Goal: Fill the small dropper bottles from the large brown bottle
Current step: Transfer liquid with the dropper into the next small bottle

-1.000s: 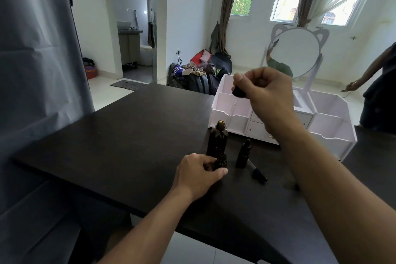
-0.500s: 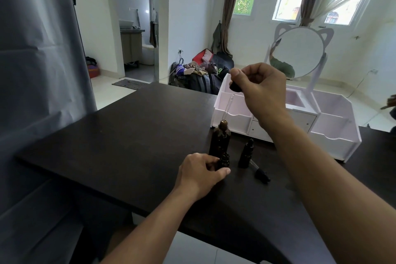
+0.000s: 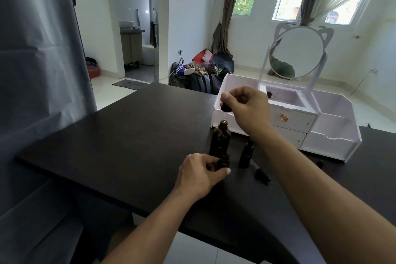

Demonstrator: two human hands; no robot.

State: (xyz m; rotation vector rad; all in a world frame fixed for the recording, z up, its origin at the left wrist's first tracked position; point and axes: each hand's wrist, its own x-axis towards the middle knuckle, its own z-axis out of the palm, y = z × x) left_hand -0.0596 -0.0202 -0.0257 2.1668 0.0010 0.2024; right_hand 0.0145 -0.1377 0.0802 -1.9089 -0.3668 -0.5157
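Dark table (image 3: 120, 148), small bottle (image 3: 224, 162) half-hidden behind left hand (image 3: 200, 174)

Counts of things around the large brown bottle (image 3: 220, 138) on the table (image 3: 120, 146)

One large brown bottle, open-topped; two small dropper bottles, one (image 3: 223, 161) just in front of it and one (image 3: 246, 154) to its right; two droppers, one (image 3: 225, 107) above its mouth, one (image 3: 260, 173) lying front-right; one white organizer (image 3: 330, 135) behind; two hands, left hand (image 3: 200, 174), right hand (image 3: 248, 106)
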